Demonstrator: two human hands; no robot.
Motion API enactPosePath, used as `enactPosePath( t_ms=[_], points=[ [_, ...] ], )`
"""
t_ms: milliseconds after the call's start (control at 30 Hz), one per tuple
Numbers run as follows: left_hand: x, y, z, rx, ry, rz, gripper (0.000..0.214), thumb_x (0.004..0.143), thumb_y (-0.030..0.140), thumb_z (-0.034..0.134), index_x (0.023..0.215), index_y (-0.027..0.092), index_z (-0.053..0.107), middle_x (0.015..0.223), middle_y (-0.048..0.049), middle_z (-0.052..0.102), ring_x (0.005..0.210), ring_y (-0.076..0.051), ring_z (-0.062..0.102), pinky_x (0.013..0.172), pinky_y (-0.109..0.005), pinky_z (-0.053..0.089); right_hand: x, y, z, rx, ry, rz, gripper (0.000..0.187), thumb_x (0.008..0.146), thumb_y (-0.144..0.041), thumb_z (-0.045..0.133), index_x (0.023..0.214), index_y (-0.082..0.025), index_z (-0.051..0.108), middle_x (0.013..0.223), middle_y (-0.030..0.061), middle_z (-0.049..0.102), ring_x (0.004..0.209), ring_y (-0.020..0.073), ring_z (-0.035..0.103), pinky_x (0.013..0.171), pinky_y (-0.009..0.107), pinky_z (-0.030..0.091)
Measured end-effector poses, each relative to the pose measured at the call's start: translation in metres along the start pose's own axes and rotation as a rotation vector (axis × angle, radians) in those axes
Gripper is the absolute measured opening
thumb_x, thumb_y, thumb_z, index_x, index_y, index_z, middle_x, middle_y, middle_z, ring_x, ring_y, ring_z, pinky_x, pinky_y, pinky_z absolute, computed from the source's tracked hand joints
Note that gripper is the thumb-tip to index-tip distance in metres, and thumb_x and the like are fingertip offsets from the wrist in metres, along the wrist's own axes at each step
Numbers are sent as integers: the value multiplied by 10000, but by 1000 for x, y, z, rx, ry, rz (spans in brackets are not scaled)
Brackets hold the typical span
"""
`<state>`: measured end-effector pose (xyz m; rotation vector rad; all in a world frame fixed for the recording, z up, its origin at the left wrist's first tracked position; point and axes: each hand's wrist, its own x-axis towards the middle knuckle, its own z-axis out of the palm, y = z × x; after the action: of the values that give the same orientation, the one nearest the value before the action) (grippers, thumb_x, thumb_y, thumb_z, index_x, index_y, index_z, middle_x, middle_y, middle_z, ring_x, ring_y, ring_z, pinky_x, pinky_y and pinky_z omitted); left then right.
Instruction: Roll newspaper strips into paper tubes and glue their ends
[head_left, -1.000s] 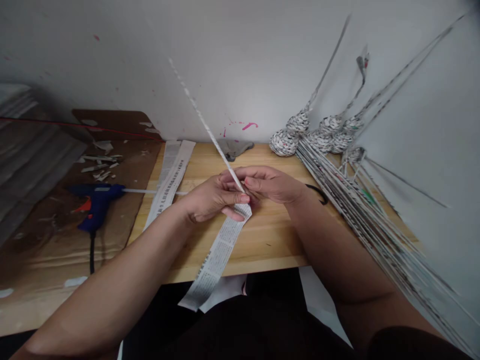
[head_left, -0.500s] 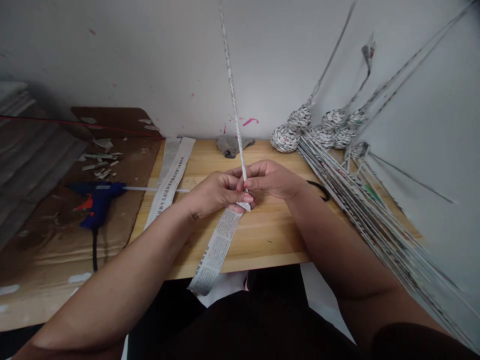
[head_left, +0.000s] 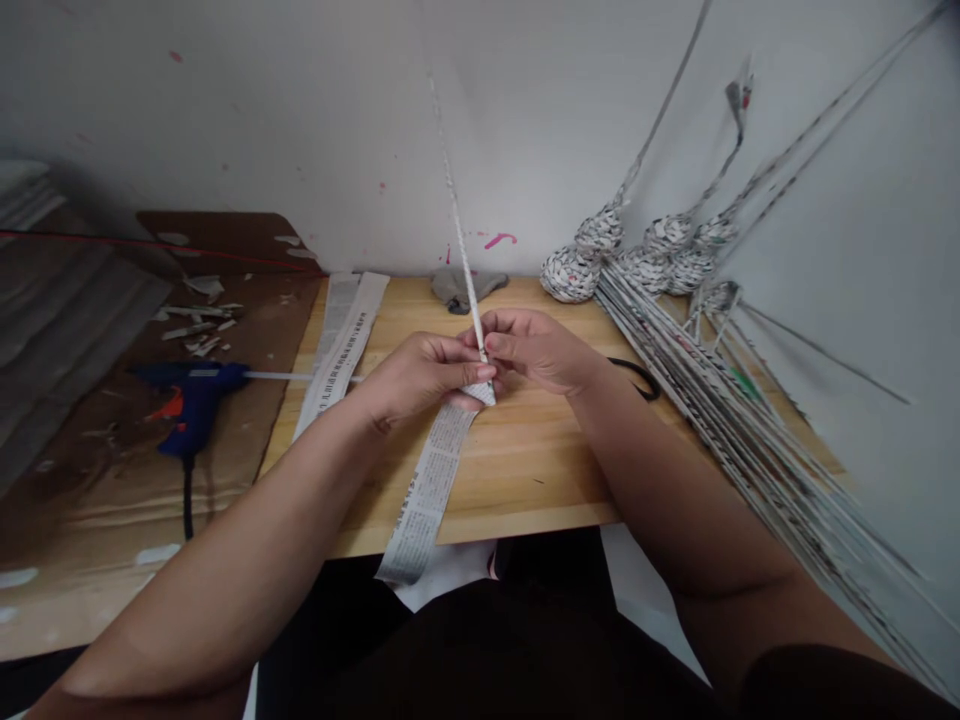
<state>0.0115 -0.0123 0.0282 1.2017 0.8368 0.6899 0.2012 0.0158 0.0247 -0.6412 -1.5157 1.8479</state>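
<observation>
Over the wooden table (head_left: 525, 470), my left hand (head_left: 420, 375) and my right hand (head_left: 536, 350) meet fingertip to fingertip. Both pinch the same newspaper strip (head_left: 427, 480), whose upper part is rolled into a thin paper stick (head_left: 457, 230) rising almost straight up in front of the white wall. The flat, unrolled end of the strip runs from my fingers down over the table's front edge toward my lap.
Several rolled paper sticks (head_left: 720, 400) lie along the right side, with woven paper balls (head_left: 570, 275) at the back. Flat newspaper strips (head_left: 341, 335) rest at the left; a blue glue gun (head_left: 191, 395) sits on cardboard. A grey cloth (head_left: 457, 288) lies by the wall.
The rolled stick has swung from leaning left to nearly upright. Both hands have shifted slightly away from me, and less of the flat strip hangs over the table edge.
</observation>
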Motion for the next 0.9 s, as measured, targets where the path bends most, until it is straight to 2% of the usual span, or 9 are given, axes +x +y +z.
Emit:
enactPosePath(
  t_ms=[233,300,433,500,600,667,767,833,900],
  points=[
    [4,8,-5,-78,305,93,357,566,424,887,756,155,750,735,-25,703,639,-119,642,564,-214,549,0,-3,3,-297,158,-7,295,718,-331,817,823,-157,602,772,-3,647,673,97,584,601,218,463],
    [4,9,-5,-77,340,99,380,551,437,890,766,155,752,757,-33,711,628,-114,630,530,-200,523,1,-1,7,-359,185,-38,284,735,-347,796,787,-160,588,751,-1,639,670,105,581,626,241,462],
    [7,4,-5,-78,362,108,365,561,435,885,776,169,757,776,-28,720,638,-114,624,526,-203,517,1,5,12,-546,272,-104,273,814,-349,711,708,-183,522,623,-45,531,560,84,475,520,224,351],
    [9,2,-6,-88,353,94,340,588,422,875,784,172,754,769,-21,714,637,-110,624,535,-206,526,-1,4,11,-626,248,-87,306,837,-358,681,667,-187,493,578,-54,493,526,78,430,492,223,307],
    [9,2,-7,-114,365,80,284,658,380,843,804,162,734,806,-22,715,648,-102,632,565,-211,553,-4,-2,4,-694,114,12,358,843,-422,672,634,-180,510,569,-34,534,520,85,450,489,228,313],
    [9,2,-8,-130,340,72,267,688,367,827,803,156,711,814,-29,716,680,-116,651,587,-222,570,-6,-9,-1,-698,127,46,376,832,-473,677,642,-172,554,574,-18,566,525,92,473,496,233,335],
    [7,1,-8,-112,200,45,284,692,383,829,775,152,686,798,-42,722,727,-142,678,607,-232,577,-6,-14,-5,-582,266,-38,343,849,-499,654,782,-163,655,695,15,642,619,114,544,536,234,386],
    [6,-1,-8,-77,92,24,280,701,389,824,774,152,692,806,-51,731,734,-148,686,621,-236,576,-5,-13,-5,-459,206,-95,330,875,-480,635,966,-169,696,839,32,679,719,124,583,594,234,431],
    [6,-3,-8,-36,5,8,263,723,386,808,812,155,718,820,-61,738,743,-154,693,639,-244,575,-3,-9,-4,-347,47,-96,359,900,-459,615,1115,-180,687,888,29,680,747,124,592,654,243,469]
  ],
)
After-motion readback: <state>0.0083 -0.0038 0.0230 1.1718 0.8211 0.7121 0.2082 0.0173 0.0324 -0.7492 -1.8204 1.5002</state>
